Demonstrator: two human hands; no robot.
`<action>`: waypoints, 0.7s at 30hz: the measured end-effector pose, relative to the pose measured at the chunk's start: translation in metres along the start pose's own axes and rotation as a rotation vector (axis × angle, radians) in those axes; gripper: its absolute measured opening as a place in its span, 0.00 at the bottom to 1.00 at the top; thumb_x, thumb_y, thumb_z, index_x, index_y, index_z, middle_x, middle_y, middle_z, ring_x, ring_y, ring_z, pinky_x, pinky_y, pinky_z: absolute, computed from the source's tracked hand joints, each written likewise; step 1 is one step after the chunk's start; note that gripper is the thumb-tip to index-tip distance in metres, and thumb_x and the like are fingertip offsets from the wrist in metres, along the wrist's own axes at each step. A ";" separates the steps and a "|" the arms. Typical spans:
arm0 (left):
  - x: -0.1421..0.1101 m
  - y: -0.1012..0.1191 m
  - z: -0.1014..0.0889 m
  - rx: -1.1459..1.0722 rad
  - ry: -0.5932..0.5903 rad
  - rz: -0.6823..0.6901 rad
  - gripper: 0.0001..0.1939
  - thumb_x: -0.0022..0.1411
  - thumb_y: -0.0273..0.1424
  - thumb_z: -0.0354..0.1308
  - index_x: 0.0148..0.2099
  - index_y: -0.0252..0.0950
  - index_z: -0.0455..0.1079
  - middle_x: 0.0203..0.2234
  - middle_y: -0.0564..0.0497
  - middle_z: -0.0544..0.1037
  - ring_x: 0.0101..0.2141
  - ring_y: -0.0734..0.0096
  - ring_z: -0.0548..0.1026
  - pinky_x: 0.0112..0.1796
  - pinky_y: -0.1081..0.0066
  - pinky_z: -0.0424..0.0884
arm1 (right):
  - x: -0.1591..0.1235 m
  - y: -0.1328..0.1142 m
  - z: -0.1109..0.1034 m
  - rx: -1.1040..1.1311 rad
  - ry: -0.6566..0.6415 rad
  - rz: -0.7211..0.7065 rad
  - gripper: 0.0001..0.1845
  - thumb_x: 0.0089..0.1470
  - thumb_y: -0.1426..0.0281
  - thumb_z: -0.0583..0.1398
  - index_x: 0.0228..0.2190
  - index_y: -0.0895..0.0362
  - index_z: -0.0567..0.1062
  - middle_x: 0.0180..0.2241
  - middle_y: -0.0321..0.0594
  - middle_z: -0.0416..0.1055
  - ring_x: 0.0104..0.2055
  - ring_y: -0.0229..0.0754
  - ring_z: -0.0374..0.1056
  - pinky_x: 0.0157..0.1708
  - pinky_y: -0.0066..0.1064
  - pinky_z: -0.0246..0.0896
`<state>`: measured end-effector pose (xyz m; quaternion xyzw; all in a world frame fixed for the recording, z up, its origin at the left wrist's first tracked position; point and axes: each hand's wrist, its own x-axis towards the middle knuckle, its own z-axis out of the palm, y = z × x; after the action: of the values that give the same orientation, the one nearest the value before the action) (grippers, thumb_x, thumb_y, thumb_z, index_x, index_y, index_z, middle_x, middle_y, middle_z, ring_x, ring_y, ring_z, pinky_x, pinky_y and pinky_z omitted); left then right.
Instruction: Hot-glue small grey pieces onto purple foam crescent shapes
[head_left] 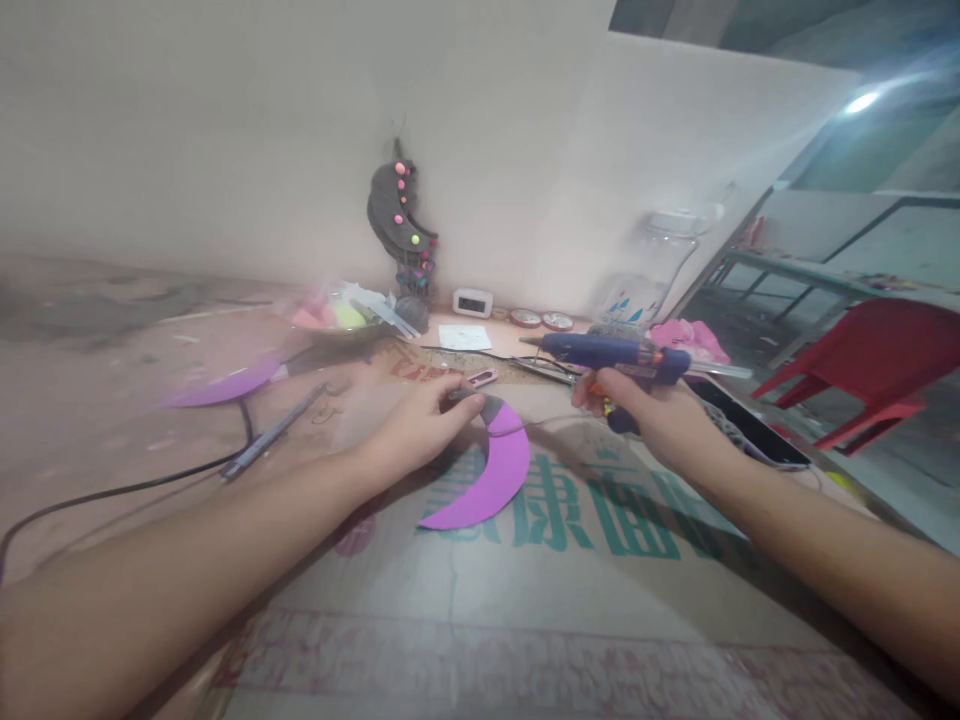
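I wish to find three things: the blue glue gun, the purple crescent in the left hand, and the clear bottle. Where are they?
Blue glue gun (pixel 600 350): head view, on its barrel.
Purple crescent (pixel 512 468): head view, mid-curve.
Clear bottle (pixel 645 272): head view, on its body.

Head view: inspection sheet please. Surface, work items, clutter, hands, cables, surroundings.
Surface: printed board on a pinkish table.
Work items: purple crescent, upper end covered in grey; blue glue gun, nozzle pointing left.
Clutter: phone by the right forearm; clock and clear bottle near the wall; second purple piece at left, blurred.
Hands: left hand holds the crescent's grey end; right hand grips the glue gun.
Cables: black cable across the left side; ends not traceable.
Surroundings: decorated grey crescent against the wall; red chair at right.
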<state>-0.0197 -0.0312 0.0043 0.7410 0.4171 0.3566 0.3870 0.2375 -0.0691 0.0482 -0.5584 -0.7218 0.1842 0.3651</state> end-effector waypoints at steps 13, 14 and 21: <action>0.001 0.002 0.001 -0.053 -0.037 -0.022 0.13 0.61 0.41 0.52 0.32 0.36 0.65 0.22 0.55 0.72 0.24 0.72 0.69 0.25 0.74 0.62 | 0.126 -0.007 0.021 -0.173 -0.067 0.082 0.17 0.50 0.62 0.63 0.41 0.58 0.77 0.37 0.41 0.76 0.35 0.40 0.68 0.33 0.27 0.61; 0.001 0.001 0.001 -0.063 -0.033 -0.017 0.13 0.61 0.41 0.52 0.32 0.36 0.65 0.21 0.55 0.71 0.23 0.73 0.69 0.25 0.74 0.62 | 0.135 0.003 0.028 -0.178 -0.060 0.112 0.18 0.50 0.62 0.63 0.40 0.59 0.77 0.35 0.42 0.76 0.33 0.39 0.68 0.31 0.27 0.60; 0.003 -0.005 0.003 -0.077 -0.046 0.016 0.14 0.61 0.42 0.51 0.32 0.36 0.65 0.22 0.54 0.73 0.23 0.71 0.70 0.26 0.72 0.65 | 0.154 0.046 0.060 -0.180 -0.076 0.162 0.19 0.52 0.58 0.61 0.33 0.63 0.77 0.22 0.40 0.72 0.22 0.36 0.62 0.23 0.27 0.55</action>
<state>-0.0178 -0.0277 -0.0007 0.7368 0.3883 0.3583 0.4219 0.2074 0.0983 0.0264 -0.6382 -0.7011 0.1686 0.2696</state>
